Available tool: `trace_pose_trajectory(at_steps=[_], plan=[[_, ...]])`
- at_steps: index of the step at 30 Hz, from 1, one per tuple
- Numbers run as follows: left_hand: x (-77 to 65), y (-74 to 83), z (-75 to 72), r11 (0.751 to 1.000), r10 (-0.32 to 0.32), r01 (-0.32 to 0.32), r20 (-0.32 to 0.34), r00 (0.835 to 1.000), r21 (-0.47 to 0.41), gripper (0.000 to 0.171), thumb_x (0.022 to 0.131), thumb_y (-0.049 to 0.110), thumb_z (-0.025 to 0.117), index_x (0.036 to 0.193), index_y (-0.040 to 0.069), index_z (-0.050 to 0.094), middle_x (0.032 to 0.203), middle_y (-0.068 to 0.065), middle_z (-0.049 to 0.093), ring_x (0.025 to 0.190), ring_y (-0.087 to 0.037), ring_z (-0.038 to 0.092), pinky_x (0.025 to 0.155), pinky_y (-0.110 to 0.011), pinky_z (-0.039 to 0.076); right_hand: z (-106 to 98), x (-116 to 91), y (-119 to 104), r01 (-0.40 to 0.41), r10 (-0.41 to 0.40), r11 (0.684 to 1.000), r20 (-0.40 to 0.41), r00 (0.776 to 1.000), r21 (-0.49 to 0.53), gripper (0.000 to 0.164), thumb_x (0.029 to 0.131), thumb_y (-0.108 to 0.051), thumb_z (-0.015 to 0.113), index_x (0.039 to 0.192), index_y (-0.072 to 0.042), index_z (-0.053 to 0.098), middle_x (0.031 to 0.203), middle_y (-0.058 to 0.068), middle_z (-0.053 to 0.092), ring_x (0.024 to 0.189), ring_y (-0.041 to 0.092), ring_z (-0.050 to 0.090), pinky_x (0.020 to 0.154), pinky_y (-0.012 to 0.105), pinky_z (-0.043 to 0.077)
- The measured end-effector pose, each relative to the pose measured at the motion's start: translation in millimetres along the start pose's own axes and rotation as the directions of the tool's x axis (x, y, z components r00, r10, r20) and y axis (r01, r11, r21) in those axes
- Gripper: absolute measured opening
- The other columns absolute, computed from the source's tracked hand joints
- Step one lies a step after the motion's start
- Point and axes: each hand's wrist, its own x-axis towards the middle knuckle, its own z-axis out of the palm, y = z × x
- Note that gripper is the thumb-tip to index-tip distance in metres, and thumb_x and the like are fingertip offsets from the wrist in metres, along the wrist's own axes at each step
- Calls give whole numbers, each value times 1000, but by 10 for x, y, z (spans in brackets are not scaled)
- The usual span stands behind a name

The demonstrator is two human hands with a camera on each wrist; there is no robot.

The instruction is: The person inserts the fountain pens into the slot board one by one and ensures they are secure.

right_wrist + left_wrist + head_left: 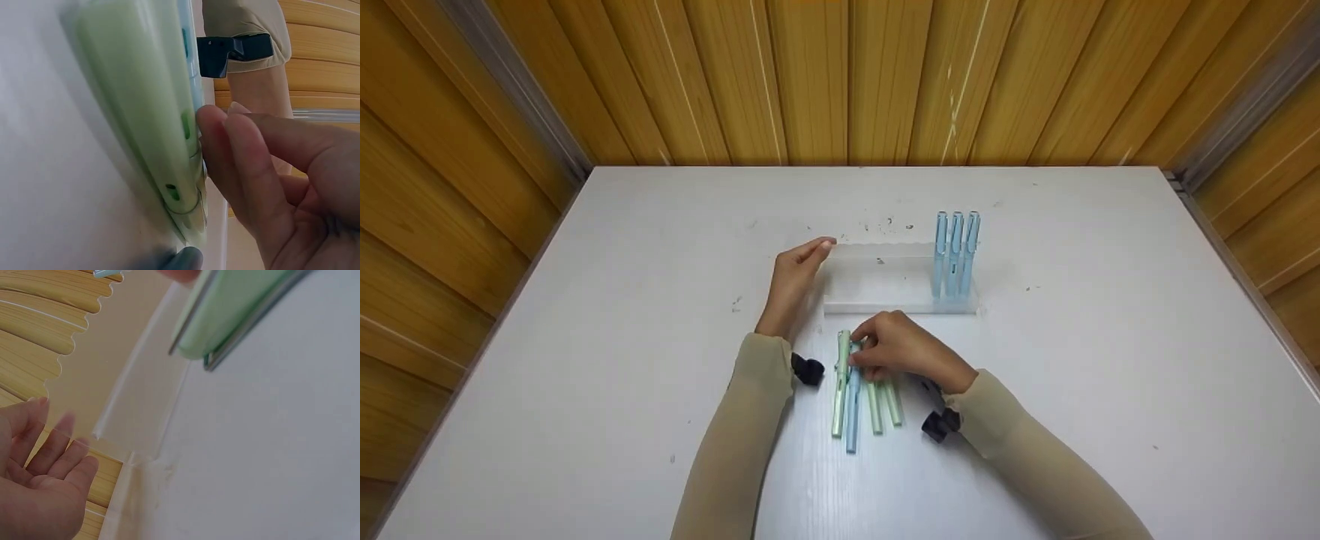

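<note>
A clear pen stand (877, 281) with a scalloped top edge holds three upright light-blue pens (956, 255) at its right end. My left hand (799, 274) pinches the stand's upper left corner; in the left wrist view, some fingers (59, 444) show through the clear panel. In front of the stand, my right hand (904, 349) pinches a light-blue pen (853, 412) near its cap, the pen lying among green ones. One green pen (840, 386) lies to its left, and two more green pens (875, 411) stick out from under the right hand, which hides their upper ends.
The white table (1072, 322) has small dark marks behind and beside the stand. Wood-patterned panels (810, 82) enclose its back and sides. Black wrist mounts (808, 370) sit at both cuffs, close to the pens. A green pen cap (236, 315) looms near the left wrist camera.
</note>
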Motion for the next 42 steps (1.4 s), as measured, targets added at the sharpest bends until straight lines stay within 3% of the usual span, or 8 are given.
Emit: trace_pose_trajectory(at_steps=[8,13,16,21,31,35,38,42], plan=[[13,-5,8,1000,-18,18,-9,1000,-13,33,94,36,62,117,14,70,127,-1,65,128,-16,52,111,-36,38,54,56,13,-27,25,999,-47,999,-47,42,79,-14,79,115,4,67,56,5,65,41,10,57,43,23,49],[4,4,2,1000,-22,22,-16,1000,2,34,94,37,62,118,15,70,126,0,65,128,-16,53,111,-35,38,74,70,-3,-13,8,995,-56,998,-100,24,75,-20,83,90,-4,74,54,4,63,41,10,53,40,21,42],[-3,10,-1,1000,-16,16,-20,1000,19,34,94,37,62,119,15,70,127,-1,65,128,-16,53,111,-35,38,83,76,-24,34,-45,984,-62,997,-173,22,72,-23,85,80,-5,74,58,1,62,48,9,50,48,22,41],[4,-9,-11,1000,-8,8,-11,1000,19,34,94,38,61,119,17,70,128,1,64,129,-15,51,111,-35,38,91,82,-18,114,-138,952,-67,988,-285,29,70,-25,86,85,-3,75,68,-3,57,67,12,47,66,28,41],[29,-6,6,999,-17,17,-20,1000,35,32,95,37,60,117,17,70,126,1,65,127,-15,53,111,-34,39,62,9,-41,179,-190,925,0,982,-335,23,73,-11,80,63,-10,59,51,-9,35,58,9,35,67,26,32],[24,-1,6,999,-19,19,-24,1000,29,32,95,37,61,117,16,70,126,1,65,127,-15,53,111,-34,39,71,-8,-64,151,-147,929,38,988,-337,9,74,-8,78,81,-6,72,53,-8,45,56,7,41,65,24,37],[16,1,8,999,-30,30,-22,999,19,33,94,37,61,118,16,70,127,1,65,128,-15,53,111,-35,38,74,-1,-59,122,-107,945,65,992,-304,29,75,-5,76,104,-6,74,63,-5,59,56,5,48,54,22,41],[7,4,8,999,-37,37,-15,999,5,33,95,37,61,118,16,70,127,1,65,129,-15,52,111,-35,38,58,9,-23,108,-91,961,79,993,-255,32,75,-5,75,107,-6,72,71,0,65,59,6,51,56,21,44]])
